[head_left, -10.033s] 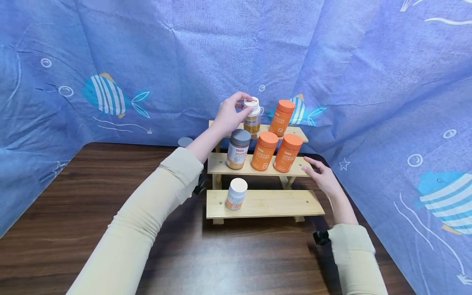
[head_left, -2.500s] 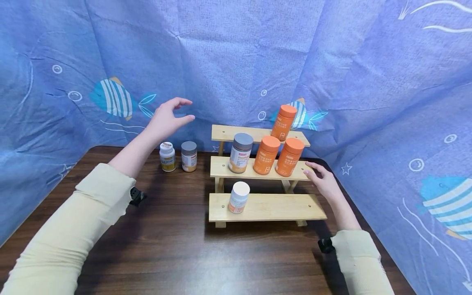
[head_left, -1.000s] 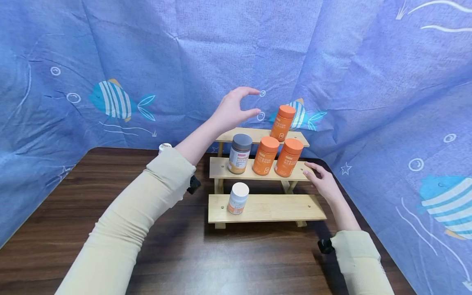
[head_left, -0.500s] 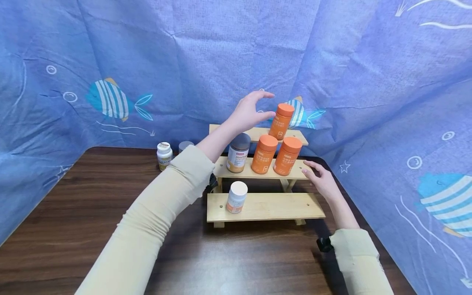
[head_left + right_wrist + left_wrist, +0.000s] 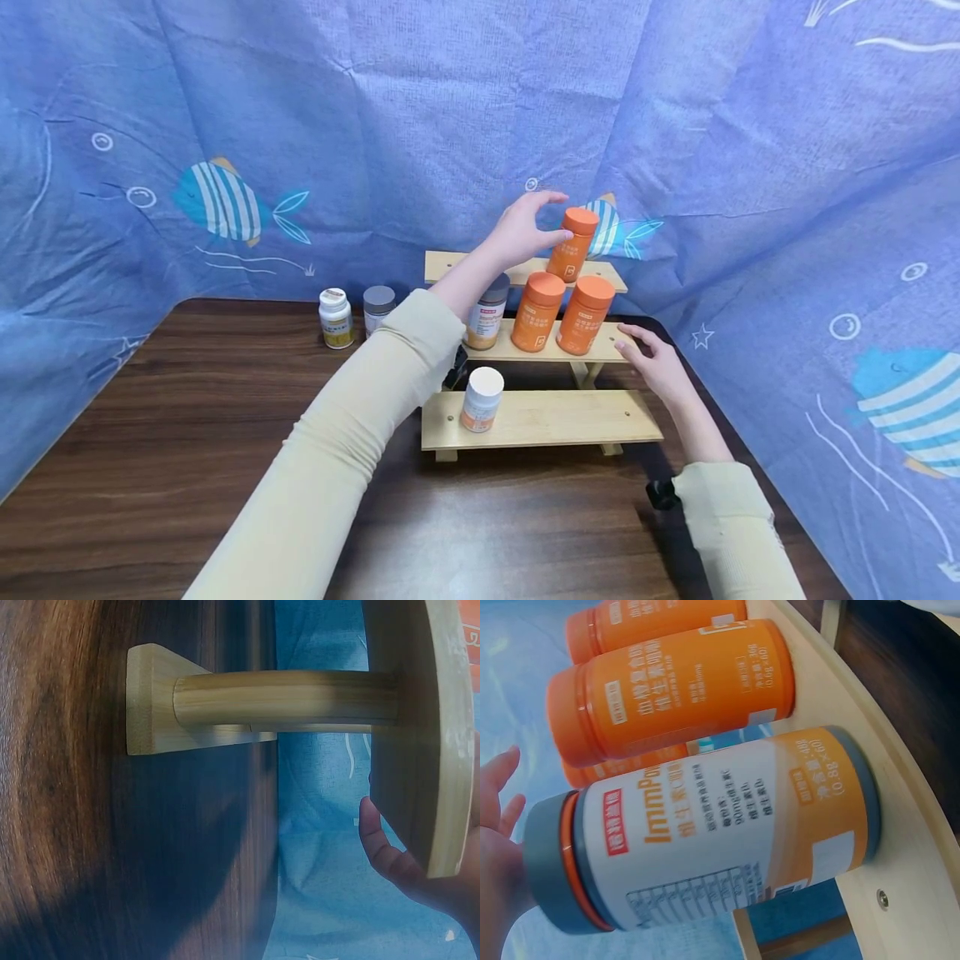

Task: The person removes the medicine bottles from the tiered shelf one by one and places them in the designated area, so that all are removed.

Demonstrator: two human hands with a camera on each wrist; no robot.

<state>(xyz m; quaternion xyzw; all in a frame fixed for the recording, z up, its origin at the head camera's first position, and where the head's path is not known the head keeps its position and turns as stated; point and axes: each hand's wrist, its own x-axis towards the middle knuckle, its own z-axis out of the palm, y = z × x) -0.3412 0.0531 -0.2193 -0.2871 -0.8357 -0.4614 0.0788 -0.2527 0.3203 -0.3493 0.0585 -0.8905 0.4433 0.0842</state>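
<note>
My left hand (image 5: 525,229) reaches over the three-tier wooden rack (image 5: 570,417) to an orange supplement bottle (image 5: 573,246) on the top tier. Its thumb overlaps the bottle's front and its fingers lie beside the orange cap, spread apart; contact cannot be made out. At the right end of the middle tier, my right hand (image 5: 656,367) holds the board's edge, with a finger (image 5: 386,855) showing under it in the right wrist view. Two more orange bottles (image 5: 537,312) and a grey-capped bottle (image 5: 705,832), partly covered by my left arm, stand on the middle tier.
A white-capped bottle (image 5: 482,400) stands at the left of the bottom tier. On the dark wooden table (image 5: 225,417) left of the rack are another white-capped bottle (image 5: 336,318) and a grey-capped one (image 5: 378,307), partly behind my sleeve. A blue fish-print cloth (image 5: 420,125) hangs behind.
Earlier my left hand gripped a white-capped bottle on the top tier; that bottle now stands on the table at left. The hand has since come back right to the orange bottle. Right hand unchanged.
</note>
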